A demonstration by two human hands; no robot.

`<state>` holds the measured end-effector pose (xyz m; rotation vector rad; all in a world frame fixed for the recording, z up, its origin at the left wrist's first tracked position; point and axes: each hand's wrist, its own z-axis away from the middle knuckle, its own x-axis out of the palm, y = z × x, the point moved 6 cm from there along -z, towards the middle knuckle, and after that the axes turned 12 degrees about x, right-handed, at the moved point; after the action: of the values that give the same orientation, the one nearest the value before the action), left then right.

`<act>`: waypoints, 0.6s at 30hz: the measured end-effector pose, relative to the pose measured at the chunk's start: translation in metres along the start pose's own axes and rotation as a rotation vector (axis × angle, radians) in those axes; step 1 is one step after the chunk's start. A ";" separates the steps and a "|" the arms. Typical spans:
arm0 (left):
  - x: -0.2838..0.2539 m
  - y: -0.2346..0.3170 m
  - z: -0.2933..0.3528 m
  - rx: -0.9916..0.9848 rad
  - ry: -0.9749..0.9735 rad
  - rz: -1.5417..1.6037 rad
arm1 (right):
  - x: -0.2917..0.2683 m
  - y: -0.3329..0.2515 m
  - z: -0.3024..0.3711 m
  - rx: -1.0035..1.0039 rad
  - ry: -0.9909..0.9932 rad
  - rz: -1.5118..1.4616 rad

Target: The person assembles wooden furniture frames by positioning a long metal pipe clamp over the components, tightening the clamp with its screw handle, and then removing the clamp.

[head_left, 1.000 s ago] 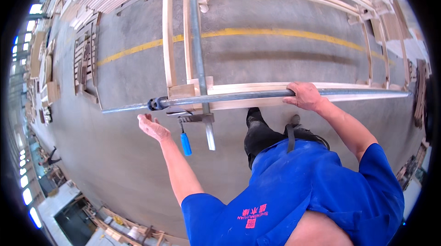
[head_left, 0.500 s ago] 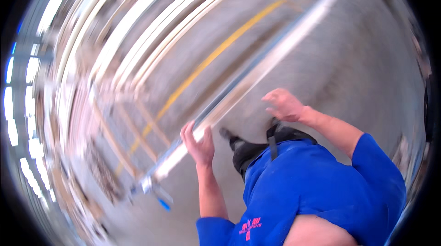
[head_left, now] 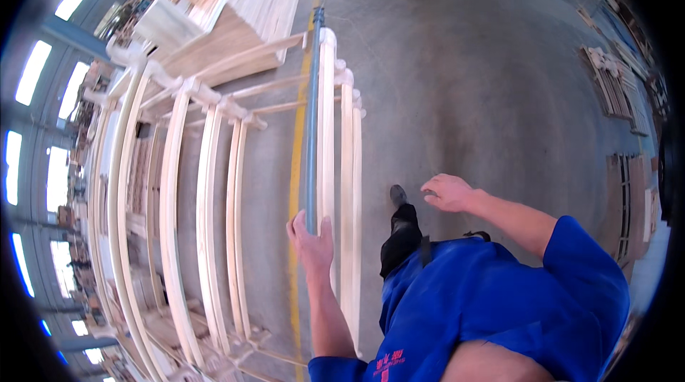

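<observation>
My left hand (head_left: 312,243) is over a long blue metal bar (head_left: 312,125), thumb and fingers spread apart. I see no grip on the bar, but cannot tell whether the fingertips touch it. Beside the bar on its right run long pale wooden rails (head_left: 327,118) with rounded ends, part of a tall frame. My right hand (head_left: 448,193) hangs free over the concrete floor, its fingers loosely stretched and holding nothing.
Several more pale wooden frames (head_left: 207,232) stand on the left. Behind them is a large stack of planks (head_left: 267,7). A yellow line (head_left: 295,239) marks the floor. Wooden pallets and pieces (head_left: 610,86) lie at the far right.
The view has turned: the blue bar and rails now run nearly upright instead of slanting to the upper right. The plank stack has come into view. Both hands keep much the same pose.
</observation>
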<state>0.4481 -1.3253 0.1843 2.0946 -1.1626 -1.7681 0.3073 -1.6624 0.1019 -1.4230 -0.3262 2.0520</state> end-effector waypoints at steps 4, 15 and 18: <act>0.063 0.005 -0.118 -0.041 -0.071 0.081 | -0.027 0.080 -0.031 0.243 -0.103 0.050; 0.213 0.017 -0.384 -0.009 -0.317 -0.179 | -0.087 0.202 -0.097 0.605 -0.070 -0.204; 0.246 0.008 -0.434 -0.045 -0.336 -0.223 | -0.096 0.225 -0.134 0.613 -0.187 -0.213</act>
<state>0.8312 -1.6386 0.1247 2.0224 -0.9762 -2.2949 0.3744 -1.9156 0.0050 -0.7946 0.0779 1.8841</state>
